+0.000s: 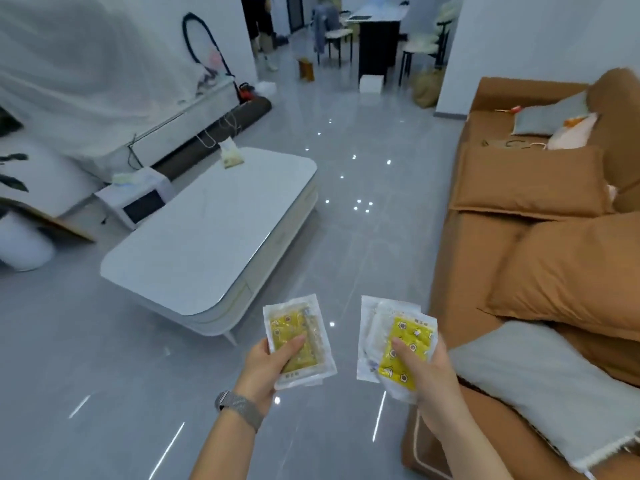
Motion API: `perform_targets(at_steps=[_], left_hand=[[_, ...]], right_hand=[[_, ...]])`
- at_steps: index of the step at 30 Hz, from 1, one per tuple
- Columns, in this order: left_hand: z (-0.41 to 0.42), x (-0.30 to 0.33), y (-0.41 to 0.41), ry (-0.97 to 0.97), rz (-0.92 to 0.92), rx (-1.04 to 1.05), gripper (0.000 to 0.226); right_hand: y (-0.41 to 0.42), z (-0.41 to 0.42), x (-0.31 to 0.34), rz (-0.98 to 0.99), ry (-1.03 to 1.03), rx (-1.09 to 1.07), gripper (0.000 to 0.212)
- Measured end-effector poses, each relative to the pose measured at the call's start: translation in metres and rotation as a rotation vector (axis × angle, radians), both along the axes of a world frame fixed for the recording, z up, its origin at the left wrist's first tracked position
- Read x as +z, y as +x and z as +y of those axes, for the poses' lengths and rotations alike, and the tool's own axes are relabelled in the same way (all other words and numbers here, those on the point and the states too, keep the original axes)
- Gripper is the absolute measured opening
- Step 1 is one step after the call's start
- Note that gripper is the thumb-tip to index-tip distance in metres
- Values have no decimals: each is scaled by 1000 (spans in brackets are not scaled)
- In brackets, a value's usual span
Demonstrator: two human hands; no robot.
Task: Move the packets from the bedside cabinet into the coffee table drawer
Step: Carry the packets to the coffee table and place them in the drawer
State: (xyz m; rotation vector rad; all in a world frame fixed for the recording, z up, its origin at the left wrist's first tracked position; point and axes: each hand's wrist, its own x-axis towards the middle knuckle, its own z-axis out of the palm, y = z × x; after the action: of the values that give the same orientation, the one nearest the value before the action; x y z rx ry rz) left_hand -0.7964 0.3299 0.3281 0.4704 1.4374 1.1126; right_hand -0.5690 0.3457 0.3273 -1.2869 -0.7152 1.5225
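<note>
Packets with yellow printed panels are in both of your hands, held out over the glossy grey tile floor [346,237]. Your left hand [268,368] grips a small stack of clear-edged packets [299,336], thumb pressed across the yellow face and fingers curled underneath; a grey mesh watch band [240,408] sits on that wrist. Your right hand [427,372] holds a thicker fanned bundle of packets [391,337], thumb lying on the top yellow packet and fingers wrapped round the right edge; how many are in either bundle you cannot tell. The two bundles are near each other but apart. The white coffee table [214,233] stands ahead and to your left, well apart from the packets, its side panels flush so no drawer shows open; a small tissue pack [231,155] lies near its far edge. An orange-brown sofa [540,188] runs along your right, with a grey cushion [540,386] on its near seat just beside your right hand. A low white side unit [136,199] stands beyond the table's left corner.
</note>
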Motion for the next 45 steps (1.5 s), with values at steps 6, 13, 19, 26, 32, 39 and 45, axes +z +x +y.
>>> perform_targets(at_steps=[6, 13, 19, 26, 32, 39, 45], left_hand=[[53, -20, -50, 6, -34, 123, 22], [189, -45, -76, -11, -51, 208, 24], [305, -56, -103, -36, -115, 376, 29], [395, -88, -163, -120, -176, 548, 45], [470, -147, -218, -173, -166, 637, 35], [541, -211, -230, -300, -210, 697, 48], [607, -328, -237, -300, -128, 786, 35]], right_hand=[[-48, 80, -14, -62, -32, 48, 50], [-72, 230, -45, 12, -178, 101, 28], [-98, 385, -47, 38, -259, 345, 40], [-190, 544, -77, -96, -341, 567, 19], [-268, 649, -147, -268, -463, 718, 17], [-309, 745, -266, -606, -515, 1062, 26], [-366, 813, -411, -918, -83, 1452, 13]])
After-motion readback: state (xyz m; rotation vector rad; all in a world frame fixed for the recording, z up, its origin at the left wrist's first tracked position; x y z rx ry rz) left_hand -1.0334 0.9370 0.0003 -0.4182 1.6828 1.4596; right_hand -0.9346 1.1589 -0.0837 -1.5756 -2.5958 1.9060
